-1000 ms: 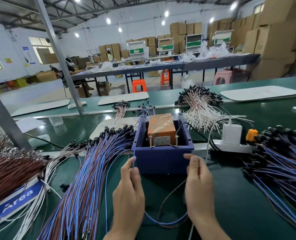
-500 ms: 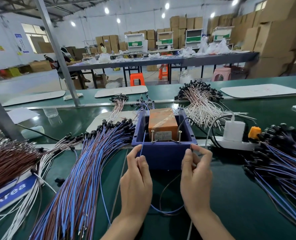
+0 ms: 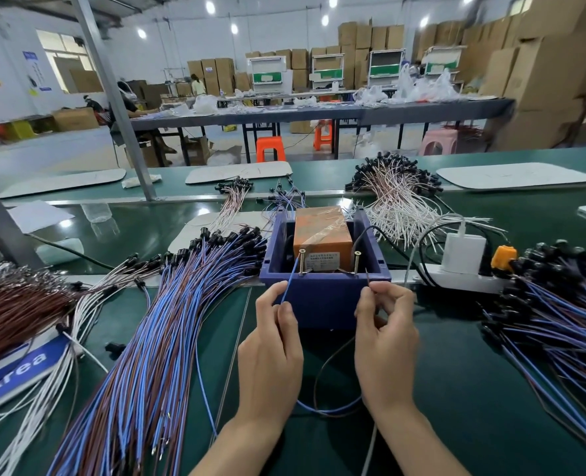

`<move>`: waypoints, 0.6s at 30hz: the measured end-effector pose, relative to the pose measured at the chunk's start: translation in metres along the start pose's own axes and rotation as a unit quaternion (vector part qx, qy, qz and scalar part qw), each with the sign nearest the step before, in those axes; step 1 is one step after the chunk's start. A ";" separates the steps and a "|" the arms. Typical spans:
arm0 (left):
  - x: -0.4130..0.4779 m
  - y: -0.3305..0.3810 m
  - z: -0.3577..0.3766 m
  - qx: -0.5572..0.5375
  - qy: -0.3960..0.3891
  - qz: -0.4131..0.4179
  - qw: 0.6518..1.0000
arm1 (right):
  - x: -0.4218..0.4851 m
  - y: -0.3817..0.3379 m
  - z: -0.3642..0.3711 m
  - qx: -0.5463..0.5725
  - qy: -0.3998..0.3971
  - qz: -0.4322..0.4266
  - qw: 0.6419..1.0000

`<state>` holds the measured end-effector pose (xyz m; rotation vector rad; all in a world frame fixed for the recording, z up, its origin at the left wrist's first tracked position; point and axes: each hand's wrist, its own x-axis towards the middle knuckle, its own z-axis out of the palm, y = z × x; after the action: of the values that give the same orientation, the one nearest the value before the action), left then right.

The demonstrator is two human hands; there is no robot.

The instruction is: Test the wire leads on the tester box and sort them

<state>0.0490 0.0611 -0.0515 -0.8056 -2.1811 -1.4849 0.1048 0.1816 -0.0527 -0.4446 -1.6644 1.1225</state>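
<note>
Pinches blue lead [image 3: 289,280] in left hand [image 3: 271,341] against left post [image 3: 301,261], brown lead [image 3: 367,280] in right hand [image 3: 384,338] just beside right post [image 3: 357,262]; risks false reading from a slipping tip.

white wall [image 3: 6,97] | cartons [image 3: 545,80] stacked | grey table [image 3: 319,113] | orange stool [image 3: 270,148] | possibly window [image 3: 65,58] left

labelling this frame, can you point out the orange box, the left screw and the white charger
orange box [image 3: 320,231]: head view, on its taped top face
left screw [image 3: 301,265]: head view, middle of its shaft
white charger [image 3: 463,254]: head view, middle of its front face
</note>
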 end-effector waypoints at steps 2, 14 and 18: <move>0.000 0.000 0.000 0.001 0.001 -0.003 1.000 | -0.001 0.000 0.000 -0.003 0.002 -0.004 1.000; 0.000 0.000 0.000 0.001 -0.002 -0.008 1.000 | -0.001 0.001 -0.001 -0.016 -0.020 -0.023 0.999; 0.000 -0.001 0.001 0.002 -0.001 -0.011 1.000 | -0.001 0.002 0.000 -0.025 -0.024 -0.029 0.999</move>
<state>0.0485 0.0614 -0.0524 -0.7844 -2.2017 -1.4904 0.1049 0.1818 -0.0547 -0.4008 -1.7393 1.0591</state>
